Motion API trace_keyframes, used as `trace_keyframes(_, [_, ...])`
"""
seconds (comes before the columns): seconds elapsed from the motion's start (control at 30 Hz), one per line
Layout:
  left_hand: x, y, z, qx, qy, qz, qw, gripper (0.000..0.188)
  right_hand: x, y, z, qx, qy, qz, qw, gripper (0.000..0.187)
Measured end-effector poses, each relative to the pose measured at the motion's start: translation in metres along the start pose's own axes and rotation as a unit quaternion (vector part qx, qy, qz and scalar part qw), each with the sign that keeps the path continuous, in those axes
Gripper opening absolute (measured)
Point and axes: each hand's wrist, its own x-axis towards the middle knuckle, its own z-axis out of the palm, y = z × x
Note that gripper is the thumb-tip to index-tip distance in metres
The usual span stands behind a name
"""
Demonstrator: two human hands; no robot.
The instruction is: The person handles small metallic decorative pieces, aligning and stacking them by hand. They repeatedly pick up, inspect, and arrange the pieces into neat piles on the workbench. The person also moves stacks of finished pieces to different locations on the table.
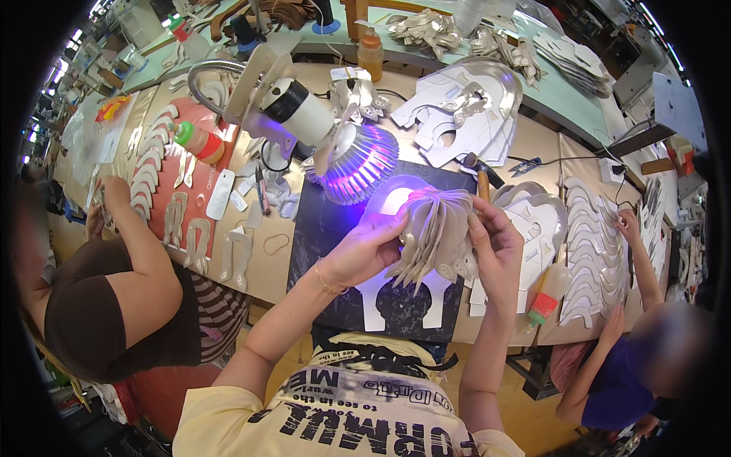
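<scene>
Left hand [371,245], right hand [499,245]: fingers pinching fanned pale stack [436,232], pretty much beside glowing lamp [356,165], over black board [314,228].

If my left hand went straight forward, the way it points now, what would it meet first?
The fanned bundle of pale pieces, which the left hand is touching; depth beyond it is unclear.

A thin gold bracelet [329,280] accompanies a pale yellow, short-sleeved T-shirt [217,419] with black lettering [335,426].
</scene>
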Motion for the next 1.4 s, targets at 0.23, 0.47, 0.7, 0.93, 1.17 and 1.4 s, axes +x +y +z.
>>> trace_keyframes(0.23, [-0.005, -0.001, 0.003, 0.140, -0.073, -0.035, 0.987, 0.040, 0.001, 0.012, -0.007, 0.062, -0.017, 0.062, 0.996, 0.031])
trace_keyframes(0.47, [-0.007, 0.006, 0.019, 0.305, -0.082, -0.013, 0.949, 0.040, -0.005, 0.017, -0.012, 0.087, -0.036, 0.065, 0.993, 0.033])
trace_keyframes(0.7, [-0.007, -0.003, 0.008, 0.198, -0.034, -0.031, 0.979, 0.037, -0.011, 0.007, -0.008, 0.068, -0.009, 0.046, 0.997, 0.031])
trace_keyframes(0.93, [0.000, -0.008, -0.005, 0.011, -0.052, -0.004, 0.999, 0.036, -0.020, -0.006, -0.002, 0.068, 0.008, 0.033, 0.997, 0.032])
trace_keyframes(1.17, [0.007, -0.020, 0.003, 0.093, -0.068, 0.054, 0.992, 0.059, -0.046, -0.005, 0.013, -0.146, 0.076, -0.129, 0.978, 0.038])
trace_keyframes(1.4, [-0.006, -0.053, 0.007, 0.173, 0.004, 0.102, 0.980, 0.050, -0.077, 0.006, 0.024, -0.306, 0.020, -0.300, 0.903, 0.040])
